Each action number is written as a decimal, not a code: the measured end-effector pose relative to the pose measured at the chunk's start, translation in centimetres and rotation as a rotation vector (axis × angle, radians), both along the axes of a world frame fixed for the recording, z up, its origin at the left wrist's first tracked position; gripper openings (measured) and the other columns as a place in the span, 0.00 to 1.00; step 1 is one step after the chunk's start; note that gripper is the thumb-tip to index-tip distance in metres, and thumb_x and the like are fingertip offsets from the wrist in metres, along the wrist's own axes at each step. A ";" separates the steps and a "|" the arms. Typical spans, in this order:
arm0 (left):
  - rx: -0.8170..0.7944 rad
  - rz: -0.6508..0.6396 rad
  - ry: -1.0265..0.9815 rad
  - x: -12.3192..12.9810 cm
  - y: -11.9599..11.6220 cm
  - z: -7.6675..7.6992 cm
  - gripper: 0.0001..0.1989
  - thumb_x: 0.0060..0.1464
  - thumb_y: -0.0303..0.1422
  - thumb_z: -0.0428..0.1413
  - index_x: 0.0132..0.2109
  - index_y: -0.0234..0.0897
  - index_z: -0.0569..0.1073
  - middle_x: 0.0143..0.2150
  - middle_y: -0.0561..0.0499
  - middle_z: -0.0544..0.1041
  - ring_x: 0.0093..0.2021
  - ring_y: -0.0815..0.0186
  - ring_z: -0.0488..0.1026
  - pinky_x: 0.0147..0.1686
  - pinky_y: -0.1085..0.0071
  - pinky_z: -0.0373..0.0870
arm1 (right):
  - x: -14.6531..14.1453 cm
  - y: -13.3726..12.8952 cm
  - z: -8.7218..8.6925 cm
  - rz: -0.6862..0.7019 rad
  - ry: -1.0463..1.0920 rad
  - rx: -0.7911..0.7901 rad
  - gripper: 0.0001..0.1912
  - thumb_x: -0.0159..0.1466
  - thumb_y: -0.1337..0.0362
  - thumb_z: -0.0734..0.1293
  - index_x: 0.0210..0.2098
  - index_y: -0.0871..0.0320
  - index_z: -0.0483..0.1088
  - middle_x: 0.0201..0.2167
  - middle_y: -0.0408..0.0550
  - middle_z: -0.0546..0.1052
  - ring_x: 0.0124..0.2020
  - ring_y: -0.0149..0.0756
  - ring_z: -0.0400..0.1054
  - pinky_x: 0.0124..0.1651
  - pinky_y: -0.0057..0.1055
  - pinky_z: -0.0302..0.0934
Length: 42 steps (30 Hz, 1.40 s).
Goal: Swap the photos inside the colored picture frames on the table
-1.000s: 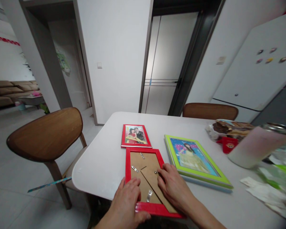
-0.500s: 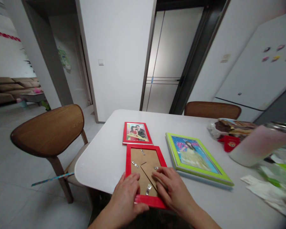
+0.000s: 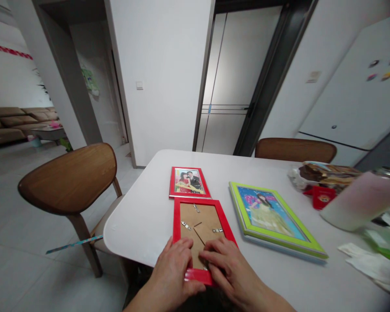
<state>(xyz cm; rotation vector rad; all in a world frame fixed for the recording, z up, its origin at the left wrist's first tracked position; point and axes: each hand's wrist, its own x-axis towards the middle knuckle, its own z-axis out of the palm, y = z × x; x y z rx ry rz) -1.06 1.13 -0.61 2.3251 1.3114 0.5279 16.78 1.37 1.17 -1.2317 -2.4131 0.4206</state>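
A red photo frame [image 3: 196, 201] lies face down at the table's near edge, its brown backing board [image 3: 205, 216] showing. Metal turn clips [image 3: 217, 230] sit on the back, the bottom one mostly hidden under my fingers. My left hand [image 3: 172, 271] grips the frame's lower left corner, thumb along the bottom edge. With bent fingers, my right hand [image 3: 229, 268] presses on the lower part of the back around the bottom clip. Just beyond, almost touching, lies another red frame [image 3: 171, 182] with a couple's photo face up. To the right rests a green frame [image 3: 279, 234] on a bluish one.
On the right of the white table [image 3: 133, 216] stand a pink-and-white tumbler [image 3: 354, 203], a snack bag [image 3: 331, 172], a red packet [image 3: 323, 198] and crumpled tissue [image 3: 364, 260]. Wooden chairs are at the left [image 3: 71, 180] and far side [image 3: 294, 149].
My right hand has moved from the right-hand clip down and left to the bottom clip. The right-hand clip is now uncovered. My left hand keeps its hold on the corner.
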 end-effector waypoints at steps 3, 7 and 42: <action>0.000 0.003 -0.007 0.0 0.0 0.0 0.20 0.32 0.38 0.63 0.35 0.36 0.69 0.53 0.45 0.65 0.53 0.58 0.59 0.55 0.58 0.47 | -1.1 1.9 -0.2 -0.051 0.028 0.024 0.16 0.58 0.69 0.54 0.43 0.57 0.67 0.37 0.51 0.68 0.38 0.35 0.59 0.40 0.33 0.55; -0.009 0.004 -0.011 -0.1 0.0 0.3 0.21 0.31 0.37 0.64 0.36 0.35 0.69 0.53 0.44 0.65 0.53 0.57 0.60 0.55 0.58 0.47 | -3.0 4.6 -0.4 -0.117 -0.033 0.059 0.15 0.59 0.69 0.54 0.39 0.58 0.68 0.35 0.49 0.68 0.37 0.34 0.59 0.40 0.32 0.53; -0.024 0.015 -0.050 -0.4 -0.3 -0.1 0.19 0.33 0.36 0.63 0.36 0.35 0.69 0.53 0.42 0.65 0.53 0.56 0.59 0.54 0.55 0.47 | -2.5 13.0 -3.0 -0.588 0.047 0.021 0.10 0.54 0.63 0.59 0.25 0.61 0.70 0.27 0.55 0.74 0.28 0.38 0.66 0.29 0.28 0.51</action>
